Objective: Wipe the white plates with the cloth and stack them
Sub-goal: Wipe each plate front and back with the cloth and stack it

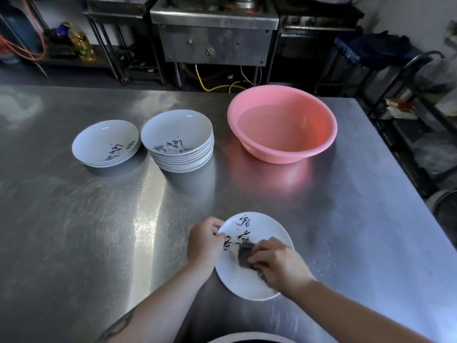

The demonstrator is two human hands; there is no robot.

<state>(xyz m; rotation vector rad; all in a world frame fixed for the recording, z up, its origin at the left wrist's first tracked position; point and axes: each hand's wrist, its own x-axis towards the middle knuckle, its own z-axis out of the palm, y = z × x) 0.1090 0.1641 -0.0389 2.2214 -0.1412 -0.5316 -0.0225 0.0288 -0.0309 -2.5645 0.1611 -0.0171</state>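
A white plate (243, 280) with black brush lettering lies on the steel table near the front edge. My left hand (204, 240) grips its left rim, thumb on the inside. My right hand (278, 263) holds a dark grey cloth (244, 252) and presses it on the plate's inner surface. Farther back stand two stacks of the same white plates: a low stack (105, 144) on the left and a taller stack (176, 139) to its right.
A pink plastic basin (282, 122) holding water sits at the back right of the steel table (99, 219). The table's right edge runs diagonally beside a dark wire rack (408, 120). A steel stove unit (212, 33) stands behind the table.
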